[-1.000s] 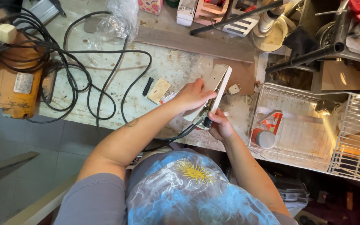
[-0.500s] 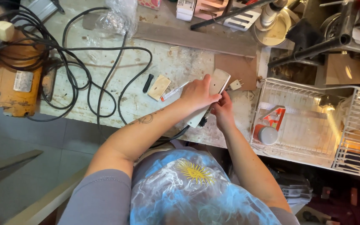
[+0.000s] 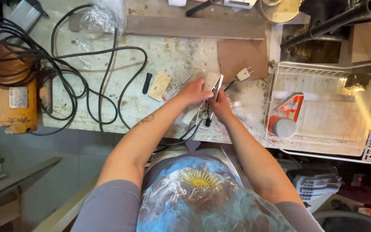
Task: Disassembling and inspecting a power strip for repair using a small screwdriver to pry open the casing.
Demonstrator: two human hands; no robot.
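My left hand [image 3: 194, 92] grips the upper part of a long white power strip [image 3: 212, 80] held over the dirty workbench [image 3: 172, 56]. My right hand [image 3: 220, 105] holds the same strip from the right side, lower down. The strip's lower end is open, with wiring showing [image 3: 203, 115]. A black cable [image 3: 181, 139] runs from it down over the bench edge. A screwdriver with a clear handle [image 3: 177, 89] lies just left of my left hand. A white plug [image 3: 244, 73] sits right of the strip.
A small wooden plate [image 3: 159, 86] and a black piece [image 3: 146, 83] lie left of the hands. Coiled black cables [image 3: 65, 77] and a yellow machine [image 3: 7, 96] fill the left. A brown board [image 3: 241, 58] and a white wire basket [image 3: 323, 107] stand right.
The power strip has swung from a slant to nearly upright between both hands. The hands have stayed over the same spot.
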